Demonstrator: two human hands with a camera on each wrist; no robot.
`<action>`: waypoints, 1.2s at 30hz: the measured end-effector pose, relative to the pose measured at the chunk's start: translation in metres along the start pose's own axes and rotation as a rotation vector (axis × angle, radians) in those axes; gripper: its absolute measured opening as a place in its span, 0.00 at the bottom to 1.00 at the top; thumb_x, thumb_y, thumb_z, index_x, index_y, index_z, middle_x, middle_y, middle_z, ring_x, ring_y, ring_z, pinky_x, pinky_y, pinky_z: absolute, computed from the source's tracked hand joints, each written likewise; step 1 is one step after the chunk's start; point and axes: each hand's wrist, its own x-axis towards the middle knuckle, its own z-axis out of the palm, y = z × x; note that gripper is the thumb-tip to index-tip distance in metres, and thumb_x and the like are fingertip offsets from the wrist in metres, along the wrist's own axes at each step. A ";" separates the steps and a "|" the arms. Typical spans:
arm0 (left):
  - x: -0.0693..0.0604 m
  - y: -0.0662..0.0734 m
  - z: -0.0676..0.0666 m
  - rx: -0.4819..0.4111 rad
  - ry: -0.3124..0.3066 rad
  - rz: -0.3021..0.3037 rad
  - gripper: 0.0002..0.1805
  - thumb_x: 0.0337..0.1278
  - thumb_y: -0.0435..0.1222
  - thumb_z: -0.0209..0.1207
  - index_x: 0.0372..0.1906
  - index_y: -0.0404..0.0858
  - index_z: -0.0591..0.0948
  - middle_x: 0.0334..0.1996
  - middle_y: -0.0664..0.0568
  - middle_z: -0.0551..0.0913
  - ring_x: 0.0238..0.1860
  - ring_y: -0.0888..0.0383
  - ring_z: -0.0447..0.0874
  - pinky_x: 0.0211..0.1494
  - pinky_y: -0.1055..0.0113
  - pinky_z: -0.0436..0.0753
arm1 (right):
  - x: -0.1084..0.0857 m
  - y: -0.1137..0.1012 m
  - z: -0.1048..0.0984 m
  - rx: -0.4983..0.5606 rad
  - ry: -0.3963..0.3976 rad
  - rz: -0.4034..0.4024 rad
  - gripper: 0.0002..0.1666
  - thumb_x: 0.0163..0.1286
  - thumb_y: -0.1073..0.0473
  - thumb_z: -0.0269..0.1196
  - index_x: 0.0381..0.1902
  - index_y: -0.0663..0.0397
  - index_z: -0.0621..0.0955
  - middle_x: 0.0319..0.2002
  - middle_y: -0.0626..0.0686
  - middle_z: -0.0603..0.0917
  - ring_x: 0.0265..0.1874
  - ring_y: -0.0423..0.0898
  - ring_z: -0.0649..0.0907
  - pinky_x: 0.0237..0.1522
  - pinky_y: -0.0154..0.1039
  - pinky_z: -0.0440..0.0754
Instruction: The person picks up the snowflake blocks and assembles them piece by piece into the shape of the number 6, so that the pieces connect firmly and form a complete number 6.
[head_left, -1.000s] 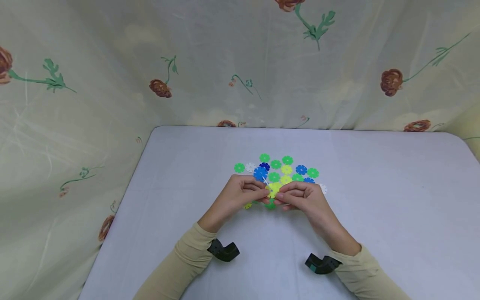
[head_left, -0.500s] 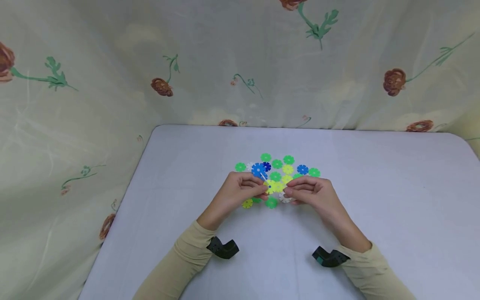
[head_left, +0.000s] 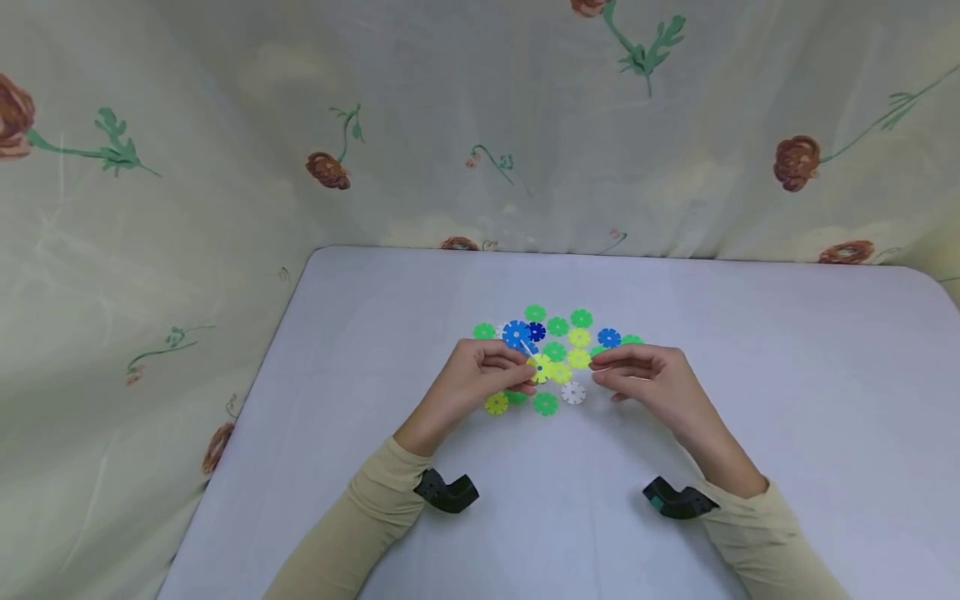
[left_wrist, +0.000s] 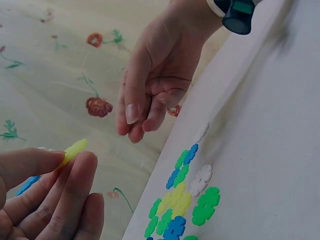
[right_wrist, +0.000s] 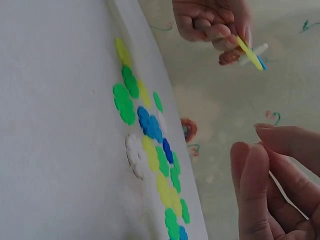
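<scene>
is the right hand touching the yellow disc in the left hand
Apart. The right wrist view shows a gap between the right hand and the yellow disc, which the left hand pinches.

The head view looks forward and down; nearer wrist views, facing inward, share the discs (left_wrist: pixel 205 206).

Nine green discs (head_left: pixel 555 351), six yellow discs (head_left: pixel 579 337), one table (head_left: pixel 750 375).

the left hand (left_wrist: pixel 52 194), cropped at eight o'clock in its wrist view, partly hides a yellow disc (left_wrist: pixel 76 150); the right hand (right_wrist: pixel 286 177) is cropped at four o'clock in its own.
</scene>
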 end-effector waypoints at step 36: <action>-0.003 0.001 -0.001 0.002 -0.002 -0.003 0.11 0.66 0.37 0.68 0.45 0.33 0.87 0.39 0.43 0.92 0.41 0.47 0.94 0.55 0.63 0.89 | 0.012 0.024 -0.048 -0.620 0.033 0.120 0.21 0.65 0.59 0.72 0.54 0.60 0.86 0.43 0.61 0.88 0.46 0.56 0.82 0.45 0.45 0.77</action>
